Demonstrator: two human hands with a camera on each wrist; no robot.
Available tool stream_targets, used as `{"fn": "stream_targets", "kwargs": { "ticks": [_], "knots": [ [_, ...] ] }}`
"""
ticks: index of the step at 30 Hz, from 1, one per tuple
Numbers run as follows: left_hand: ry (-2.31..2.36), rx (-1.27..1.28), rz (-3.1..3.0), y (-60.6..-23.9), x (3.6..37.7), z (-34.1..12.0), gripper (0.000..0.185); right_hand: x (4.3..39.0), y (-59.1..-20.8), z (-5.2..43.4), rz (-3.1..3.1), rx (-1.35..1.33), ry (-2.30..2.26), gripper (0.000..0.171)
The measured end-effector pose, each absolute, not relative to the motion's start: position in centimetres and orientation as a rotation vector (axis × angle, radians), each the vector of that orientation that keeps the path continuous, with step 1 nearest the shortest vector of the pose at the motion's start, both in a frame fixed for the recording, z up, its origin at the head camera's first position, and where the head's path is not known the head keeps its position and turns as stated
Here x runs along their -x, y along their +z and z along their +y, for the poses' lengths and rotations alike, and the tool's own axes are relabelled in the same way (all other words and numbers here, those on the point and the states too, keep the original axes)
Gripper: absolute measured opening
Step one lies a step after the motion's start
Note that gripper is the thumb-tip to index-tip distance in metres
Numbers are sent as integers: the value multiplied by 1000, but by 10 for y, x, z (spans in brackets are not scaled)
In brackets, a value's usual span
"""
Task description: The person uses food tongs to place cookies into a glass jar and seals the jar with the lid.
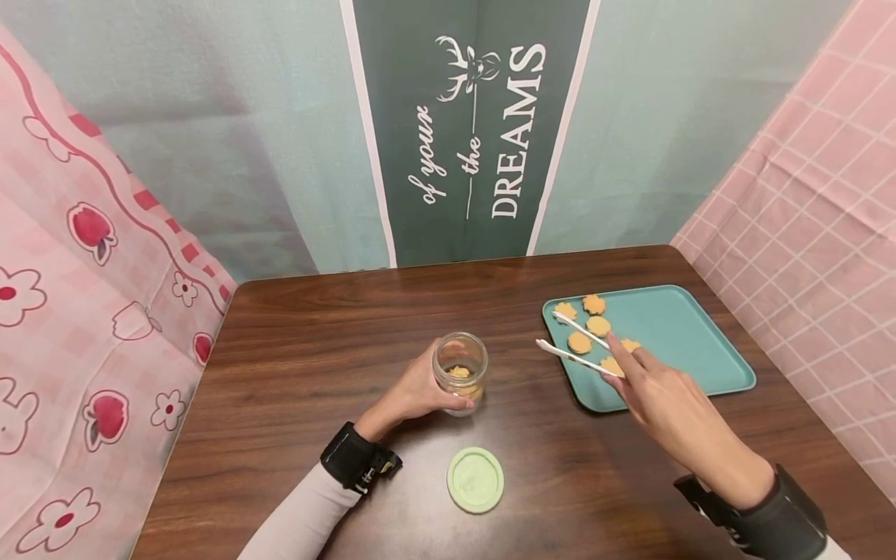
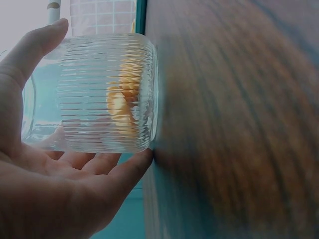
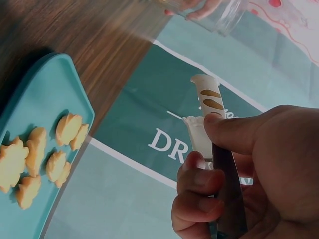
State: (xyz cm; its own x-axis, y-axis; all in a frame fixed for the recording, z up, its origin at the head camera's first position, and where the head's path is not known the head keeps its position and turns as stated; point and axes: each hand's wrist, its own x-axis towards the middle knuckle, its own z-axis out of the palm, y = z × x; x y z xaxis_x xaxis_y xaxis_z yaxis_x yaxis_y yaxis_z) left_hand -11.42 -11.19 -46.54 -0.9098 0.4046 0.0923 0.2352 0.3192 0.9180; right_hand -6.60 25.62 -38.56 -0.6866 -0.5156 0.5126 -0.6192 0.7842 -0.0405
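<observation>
Slim white tongs (image 1: 570,355) are gripped in the right hand (image 1: 668,397), tips spread, nothing between; golden biscuits (image 1: 598,325) on the rectangular teal tray (image 1: 689,334), likely light, crumbly, are best nipped edgewise. The clear ribbed-glass jar (image 2: 89,99), probably slippery, is clasped round its side by the left hand (image 1: 420,390).
</observation>
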Motion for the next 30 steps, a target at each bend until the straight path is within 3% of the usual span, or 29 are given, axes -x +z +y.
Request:
{"fn": "stream_targets", "kwargs": {
  "ticks": [30],
  "knots": [
    [1668,-596,2395,-465,112,-112,93,63,-402,277,-2522,-775,212,76]
  ]
}}
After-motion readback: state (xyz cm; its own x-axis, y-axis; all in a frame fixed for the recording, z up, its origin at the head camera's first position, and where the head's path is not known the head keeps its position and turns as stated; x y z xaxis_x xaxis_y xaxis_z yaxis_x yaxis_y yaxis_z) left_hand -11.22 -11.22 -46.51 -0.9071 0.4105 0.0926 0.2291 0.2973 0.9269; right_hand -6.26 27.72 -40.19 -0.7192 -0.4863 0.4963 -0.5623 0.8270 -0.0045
